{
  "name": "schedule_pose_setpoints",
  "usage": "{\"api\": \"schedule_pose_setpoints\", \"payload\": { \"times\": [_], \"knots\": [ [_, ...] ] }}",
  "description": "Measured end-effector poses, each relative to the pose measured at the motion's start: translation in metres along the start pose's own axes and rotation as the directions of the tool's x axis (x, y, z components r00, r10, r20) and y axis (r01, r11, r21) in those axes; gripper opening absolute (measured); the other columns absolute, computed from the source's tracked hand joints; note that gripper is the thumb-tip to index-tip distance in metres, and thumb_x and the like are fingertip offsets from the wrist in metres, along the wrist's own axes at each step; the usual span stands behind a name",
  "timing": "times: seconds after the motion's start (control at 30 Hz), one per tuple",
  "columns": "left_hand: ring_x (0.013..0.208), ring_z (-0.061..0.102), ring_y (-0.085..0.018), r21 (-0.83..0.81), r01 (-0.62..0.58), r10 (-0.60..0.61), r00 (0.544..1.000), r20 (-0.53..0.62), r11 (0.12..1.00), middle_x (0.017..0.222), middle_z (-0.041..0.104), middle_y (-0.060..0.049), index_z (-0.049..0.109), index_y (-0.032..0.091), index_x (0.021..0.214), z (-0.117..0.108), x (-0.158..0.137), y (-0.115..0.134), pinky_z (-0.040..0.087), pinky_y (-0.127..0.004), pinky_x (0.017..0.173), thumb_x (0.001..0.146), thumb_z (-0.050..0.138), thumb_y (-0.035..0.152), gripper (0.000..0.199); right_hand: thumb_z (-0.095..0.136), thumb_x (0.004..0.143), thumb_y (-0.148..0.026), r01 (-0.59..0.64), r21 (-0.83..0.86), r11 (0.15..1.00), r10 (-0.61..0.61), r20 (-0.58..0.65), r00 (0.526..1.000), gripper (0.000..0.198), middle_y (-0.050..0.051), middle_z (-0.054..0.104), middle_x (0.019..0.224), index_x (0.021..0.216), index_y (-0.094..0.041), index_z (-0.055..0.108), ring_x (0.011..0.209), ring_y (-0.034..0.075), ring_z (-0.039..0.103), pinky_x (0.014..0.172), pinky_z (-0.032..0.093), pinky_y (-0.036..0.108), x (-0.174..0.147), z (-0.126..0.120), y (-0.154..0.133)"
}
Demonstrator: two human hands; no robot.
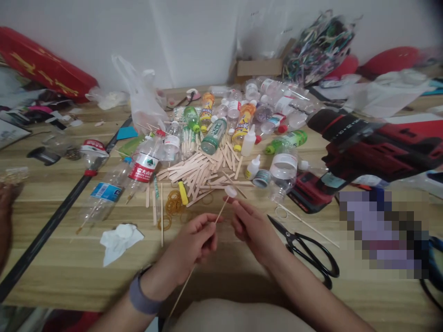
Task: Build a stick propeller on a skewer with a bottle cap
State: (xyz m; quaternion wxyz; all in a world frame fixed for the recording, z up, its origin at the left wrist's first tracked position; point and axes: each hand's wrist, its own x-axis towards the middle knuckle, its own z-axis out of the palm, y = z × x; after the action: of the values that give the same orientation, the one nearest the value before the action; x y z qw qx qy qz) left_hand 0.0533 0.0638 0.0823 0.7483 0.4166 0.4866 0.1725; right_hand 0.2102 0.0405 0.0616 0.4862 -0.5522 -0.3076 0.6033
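Note:
My left hand (199, 240) is closed around a thin wooden skewer (187, 280), which slants from low by my lap up to the right. On the skewer's upper end sits a small white bottle cap (230, 191). My right hand (249, 226) has its fingers curled, with the fingertips at the cap's lower edge; part of that grip is hidden. Just right of my right hand lie black-handled scissors (304, 253), blades pointing up and left. Beyond both hands, flat wooden sticks (197, 170) are heaped on the wooden table (121, 286).
Several plastic bottles (143, 161) lie around the stick pile. A red and black cordless drill (367, 147) stands at the right. Rubber bands (173, 203), a yellow tube (182, 192) and crumpled tissue (121, 240) lie left of centre. Another person's hand (4, 203) shows at the left edge.

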Motion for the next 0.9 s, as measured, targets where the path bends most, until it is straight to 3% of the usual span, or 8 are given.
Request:
{"api": "schedule_pose_setpoints", "payload": {
  "times": [0.2, 0.37, 0.6, 0.8, 0.9],
  "knots": [
    [0.037, 0.022, -0.005, -0.02, 0.026, -0.025, 0.999, 0.04, 0.999, 0.053, 0.05, 0.009, 0.055, 0.017, 0.109, 0.005, -0.005, -0.012, 0.011, -0.021, 0.038, 0.075, 0.063, 0.051, 0.048, 0.069, 0.068, -0.058, -0.037, 0.242, 0.97, 0.042, -0.013, 0.999, 0.055, -0.014, 0.031, 0.044, 0.102, -0.016, 0.062, 0.04, 0.006, 0.016, 0.041, 0.011, 0.023, 0.006, 0.008, 0.005],
    [0.039, 0.024, -0.006, 0.005, 0.013, -0.013, 0.999, 0.029, 1.0, 0.052, 0.05, 0.009, 0.055, 0.016, 0.108, 0.005, -0.01, -0.018, 0.014, -0.021, 0.038, 0.076, 0.063, 0.053, 0.05, 0.068, 0.07, -0.06, -0.025, 0.295, 0.955, 0.034, -0.025, 0.999, 0.048, -0.013, 0.033, 0.041, 0.09, -0.016, 0.064, 0.039, 0.005, 0.016, 0.04, 0.011, 0.023, 0.004, 0.01, 0.009],
    [0.046, 0.029, -0.009, 0.133, -0.008, 0.007, 1.0, 0.007, 0.991, 0.054, 0.051, 0.007, 0.058, 0.017, 0.106, -0.006, -0.025, -0.031, 0.018, -0.023, 0.044, 0.079, 0.06, 0.064, 0.055, 0.058, 0.079, -0.065, 0.088, 0.204, 0.975, -0.089, -0.004, 0.996, 0.05, -0.01, 0.032, 0.044, 0.083, -0.017, 0.068, 0.041, 0.007, 0.022, 0.042, 0.016, 0.024, -0.013, 0.014, 0.01],
    [0.05, 0.036, -0.011, 0.192, -0.038, 0.024, 0.997, 0.076, 0.981, 0.059, 0.055, 0.002, 0.066, 0.02, 0.095, -0.022, -0.041, -0.048, 0.025, -0.024, 0.049, 0.079, 0.057, 0.073, 0.057, 0.057, 0.078, -0.073, 0.153, 0.06, 0.986, -0.161, 0.187, 0.969, 0.057, -0.007, 0.037, 0.046, 0.073, -0.017, 0.068, 0.043, 0.007, 0.03, 0.043, 0.022, 0.023, -0.034, 0.014, 0.008],
    [0.05, 0.04, -0.011, 0.169, -0.034, 0.018, 0.995, 0.097, 0.985, 0.06, 0.056, 0.001, 0.066, 0.02, 0.102, -0.022, -0.042, -0.05, 0.027, -0.024, 0.048, 0.079, 0.059, 0.07, 0.056, 0.051, 0.078, -0.077, 0.136, 0.02, 0.991, -0.136, 0.265, 0.955, 0.062, -0.007, 0.037, 0.049, 0.075, -0.018, 0.066, 0.043, 0.008, 0.032, 0.042, 0.024, 0.023, -0.035, 0.014, 0.009]
  ]
}}
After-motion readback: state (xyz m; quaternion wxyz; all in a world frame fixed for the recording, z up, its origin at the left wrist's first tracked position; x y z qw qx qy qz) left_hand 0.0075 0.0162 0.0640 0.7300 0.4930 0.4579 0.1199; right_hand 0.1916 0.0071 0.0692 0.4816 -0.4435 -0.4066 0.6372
